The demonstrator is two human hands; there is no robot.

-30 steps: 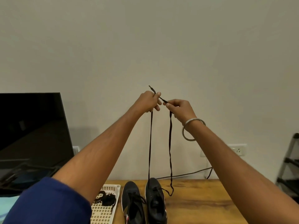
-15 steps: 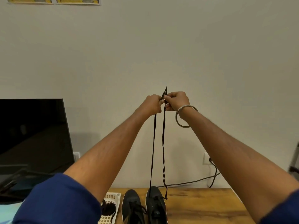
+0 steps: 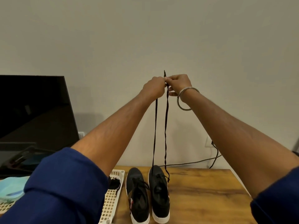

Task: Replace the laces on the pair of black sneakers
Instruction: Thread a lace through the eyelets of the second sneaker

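Note:
Two black sneakers with white soles stand side by side on the wooden table, the left sneaker (image 3: pixel 137 193) laced, the right sneaker (image 3: pixel 159 193) with a long black lace (image 3: pixel 165 126) running up out of its front. Both strands of the lace hang from my raised hands. My left hand (image 3: pixel 153 88) and my right hand (image 3: pixel 177 83) are held together high above the shoes, each pinching a lace end, with the tips sticking up between them. A metal bangle (image 3: pixel 186 99) hangs on my right wrist.
A white perforated tray (image 3: pixel 113 199) with a dark bundle of lace (image 3: pixel 114 184) lies left of the shoes. A black monitor (image 3: pixel 35 110) stands at the left. A cable (image 3: pixel 194 162) runs along the wall to a socket. The table's right edge (image 3: pixel 237 180) is near.
My hands came together from slightly apart, so the two lace ends now meet and the strands hang parallel. The camera tilted, shifting the view.

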